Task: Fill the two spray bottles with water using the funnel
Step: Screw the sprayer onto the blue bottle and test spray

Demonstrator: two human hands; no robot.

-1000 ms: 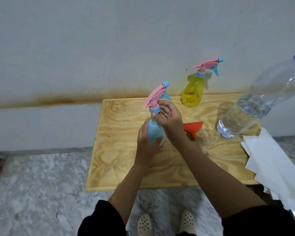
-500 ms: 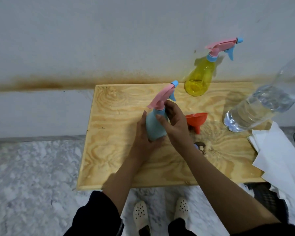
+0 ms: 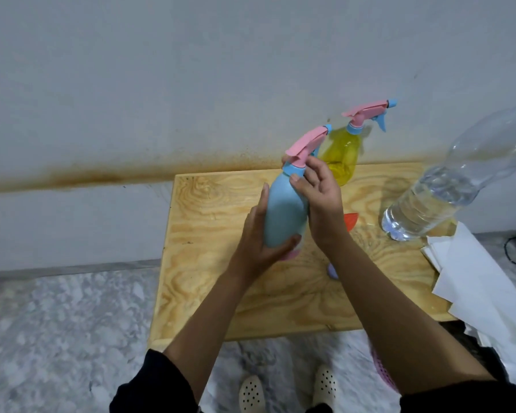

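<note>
**Desk:** Where is the bottle you're working on?

**Me:** I have the blue spray bottle [image 3: 283,210] in both hands over the middle of the wooden surface [image 3: 215,222]. It is tilted, with its pink trigger head [image 3: 307,143] leaning toward the wall. My left hand [image 3: 259,242] has its grip wrapped round the lower body, thumb across the front just above the pink base. My right hand [image 3: 322,201] has its grip closed on the neck, thumb on the blue collar and fingers curled behind the head. I cannot tell whether the base touches the wood.

**Desk:** Anything inside it?

**Me:** The body is opaque, so I cannot tell. The trigger head sits on its neck.

**Desk:** And the other containers?

**Me:** The yellow spray bottle [image 3: 341,156] stands at the back by the wall, just behind my right hand, with its head on. It is translucent, but I can make out no liquid level. The clear water bottle [image 3: 447,186] stands toward the right end, with water in its lower part.

**Desk:** The funnel?

**Me:** The orange funnel [image 3: 351,220] is on the surface between my right wrist and the water bottle, mostly hidden by the wrist. White paper sheets [image 3: 483,281] overlap the right edge.
</note>
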